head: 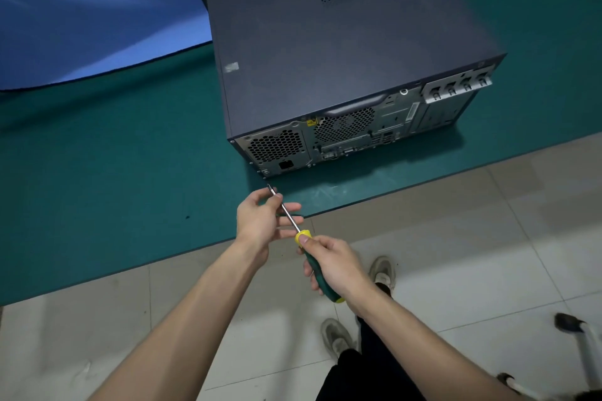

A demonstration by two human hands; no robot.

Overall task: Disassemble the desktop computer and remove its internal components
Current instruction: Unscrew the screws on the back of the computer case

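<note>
- Two bare hands meet just off the near edge of the green mat (97,172), and between them is a screwdriver (306,238) with a green and yellow handle.
- The right hand (329,262) has its fingers wrapped round the handle, thumb lying along the yellow collar.
- The left hand (260,221) pinches the metal shaft near the tip between thumb and forefinger; its other fingers are stretched out loosely under the shaft.
- The screwdriver's tip points at the lower left corner of the computer's back panel, close to it but not touching.
- The desktop computer (325,42) lies on its side on the mat, dark side panel up and closed, back panel facing the person.
- On that back panel I can see the power supply grille (275,146), a round fan grille (345,124) beside it, and the slot covers (456,88) at the right end.
- Below the arms are tiled floor (488,238), grey shoes (384,270) and dark trousers.
</note>
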